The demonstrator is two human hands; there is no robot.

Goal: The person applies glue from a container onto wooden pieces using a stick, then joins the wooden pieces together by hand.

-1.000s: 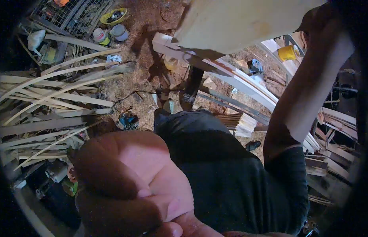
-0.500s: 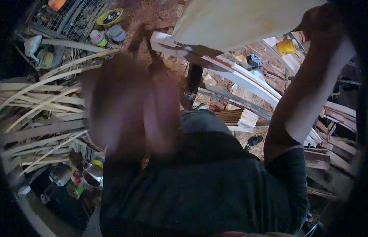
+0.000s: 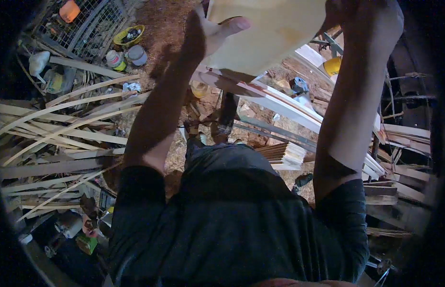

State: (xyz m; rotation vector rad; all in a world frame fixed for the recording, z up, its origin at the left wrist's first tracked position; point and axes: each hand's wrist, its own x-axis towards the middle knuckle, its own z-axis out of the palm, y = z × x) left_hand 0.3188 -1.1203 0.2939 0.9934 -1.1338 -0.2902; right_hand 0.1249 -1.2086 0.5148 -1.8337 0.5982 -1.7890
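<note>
A pale, flat wooden board [image 3: 275, 36] with a faint brown stain is held up at the top of the head view, its upper end cut off by the frame. My left hand [image 3: 214, 34] grips the board's left edge, thumb lying across the face and the other fingers mostly hidden. At the right edge, my right hand [image 3: 349, 14] is closed on the same board; its fingers are dark and partly out of sight. Below the board's lower corner runs a long white-edged wooden beam [image 3: 284, 105].
Long thin wood strips [image 3: 65, 115] pile up on the left. Beyond them stand jars [image 3: 136, 56], a yellow bowl [image 3: 128, 35] and a wire grate [image 3: 96, 28]. A stack of cut slats [image 3: 284, 155] lies near my legs, a yellow container [image 3: 333, 66] farther right. Shavings cover the ground.
My left hand, blurred near my chest before, has moved up and forward and taken hold of the board's left edge. My right hand and the board have shifted slightly left and up.
</note>
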